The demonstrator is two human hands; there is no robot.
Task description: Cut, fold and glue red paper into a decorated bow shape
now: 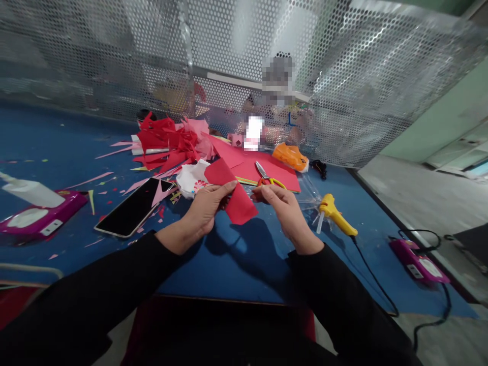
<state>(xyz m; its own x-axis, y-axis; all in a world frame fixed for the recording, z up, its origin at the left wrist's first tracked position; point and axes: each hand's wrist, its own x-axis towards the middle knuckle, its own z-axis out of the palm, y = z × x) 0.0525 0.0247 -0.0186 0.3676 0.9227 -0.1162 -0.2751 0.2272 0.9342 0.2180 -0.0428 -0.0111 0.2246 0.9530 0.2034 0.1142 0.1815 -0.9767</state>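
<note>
A piece of red paper (pixel 242 206) is pinched between the thumb and fingers of my left hand (pixel 208 206), above the blue table. My right hand (pixel 280 206) is just right of the paper, its thumb and fingers pressed together; what they hold, if anything, is too small to tell. Behind my hands, scissors (pixel 263 173) with red and yellow handles lie on a stack of red sheets (pixel 284 173). A white crumpled wrapper (pixel 186 179) sits behind my left hand.
A phone (pixel 129 211) and a pile of red and pink scraps (pixel 168 140) are at left. At right lie a yellow glue gun (pixel 337 216), an orange packet (pixel 290 156) and a purple power strip (pixel 419 262). A perforated metal screen (pixel 236 46) stands behind.
</note>
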